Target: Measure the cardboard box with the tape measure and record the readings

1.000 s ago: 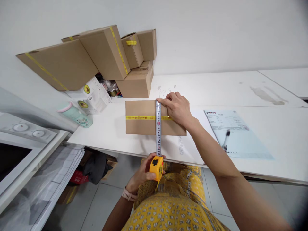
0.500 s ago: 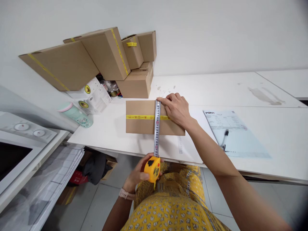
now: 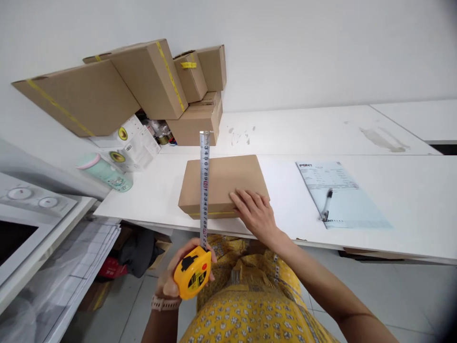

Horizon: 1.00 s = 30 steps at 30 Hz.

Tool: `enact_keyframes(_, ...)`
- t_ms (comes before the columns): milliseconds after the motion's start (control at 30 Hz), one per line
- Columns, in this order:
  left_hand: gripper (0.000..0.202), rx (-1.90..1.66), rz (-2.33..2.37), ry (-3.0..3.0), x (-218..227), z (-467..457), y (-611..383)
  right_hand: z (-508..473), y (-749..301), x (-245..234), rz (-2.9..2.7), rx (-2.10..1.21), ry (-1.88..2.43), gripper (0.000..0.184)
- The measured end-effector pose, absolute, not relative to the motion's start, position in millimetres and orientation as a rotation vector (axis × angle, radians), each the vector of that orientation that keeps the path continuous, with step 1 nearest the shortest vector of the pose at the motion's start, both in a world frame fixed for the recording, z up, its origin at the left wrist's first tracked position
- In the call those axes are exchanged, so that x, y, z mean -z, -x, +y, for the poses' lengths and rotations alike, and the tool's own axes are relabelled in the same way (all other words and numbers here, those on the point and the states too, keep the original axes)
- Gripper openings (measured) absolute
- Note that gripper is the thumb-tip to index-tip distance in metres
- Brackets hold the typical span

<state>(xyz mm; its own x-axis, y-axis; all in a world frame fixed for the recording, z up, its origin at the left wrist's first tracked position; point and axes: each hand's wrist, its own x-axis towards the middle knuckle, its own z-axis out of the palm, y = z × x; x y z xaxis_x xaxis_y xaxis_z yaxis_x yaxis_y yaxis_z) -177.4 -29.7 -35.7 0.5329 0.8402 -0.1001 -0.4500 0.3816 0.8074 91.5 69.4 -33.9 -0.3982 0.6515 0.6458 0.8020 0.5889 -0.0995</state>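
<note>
My left hand (image 3: 174,267) is wrapped around a yellow tape measure (image 3: 193,272) in front of the table edge. Its metal blade (image 3: 204,190) sticks out forward, passing over the left part of a brown cardboard box (image 3: 223,183); whether blade and box touch I cannot tell. My right hand (image 3: 253,209) rests on the box's right front part, fingers spread over its top and near edge. The box sits at the table's front, with yellow tape showing on the side that faces me.
Several taped cardboard boxes (image 3: 150,81) are stacked at the back left. Nearby are avocado-print cartons (image 3: 134,145) and a mint bottle (image 3: 107,172). A printed form (image 3: 339,195) with a pen (image 3: 326,205) lies right on the white table (image 3: 285,133). A microwave (image 3: 32,205) stands at left.
My right hand has left the blade's far end and moved down onto the box. The box has turned, its taped face now towards me. The tape measure has shifted left, its blade still extended.
</note>
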Motion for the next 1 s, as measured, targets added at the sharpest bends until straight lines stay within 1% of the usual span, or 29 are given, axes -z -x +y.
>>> enact_keyframes(67, 0.088, -0.847, 0.587, -0.867, 36, -27, 174, 65, -98, 33, -2.063, 0.096, 1.134, 0.042)
enact_keyframes(133, 0.091, -0.751, 0.637, -0.973, 35, -21, 171, 64, -111, 23, -1.803, -0.186, 1.134, 0.040)
enact_keyframes(233, 0.093, -0.532, 0.723, -1.221, 36, -9, 170, 62, -136, 5, -1.339, -0.568, 1.067, 0.046)
enact_keyframes(333, 0.093, -0.428, 0.812, -1.465, 38, -1, 168, 57, -155, -9, -1.109, -0.744, 0.975, 0.049)
enact_keyframes(500, 0.085, -0.295, 0.866, -1.664, 27, 3, 149, 42, -169, -12, -0.935, -0.705, 0.964, 0.031)
enact_keyframes(633, 0.104, -0.271, 1.040, -1.736, 7, 5, 125, 25, -167, -5, -1.026, -0.773, 0.914, 0.021)
enact_keyframes(667, 0.105, -0.310, 1.079, -1.758, 3, 5, 121, 19, -163, -3, -1.098, -0.798, 0.905, 0.018)
enact_keyframes(733, 0.096, -0.432, 1.129, -1.838, -4, 4, 113, 8, -154, -2, -1.293, -0.778, 0.892, 0.014)
enact_keyframes(833, 0.077, -0.643, 1.140, -2.055, -13, 5, 108, -5, -141, -5, -1.595, -0.582, 0.876, 0.022)
enact_keyframes(900, 0.074, -0.755, 1.126, -2.224, -20, 9, 108, -6, -141, -7, -1.669, -0.461, 0.877, 0.028)
enact_keyframes(933, 0.075, -0.811, 1.124, -2.304, -24, 13, 109, -4, -145, -5, -1.646, -0.412, 0.911, 0.027)
enact_keyframes(1000, 0.077, -0.946, 1.153, -2.449, -31, 24, 111, 10, -162, 7, -1.500, -0.289, 1.070, 0.019)
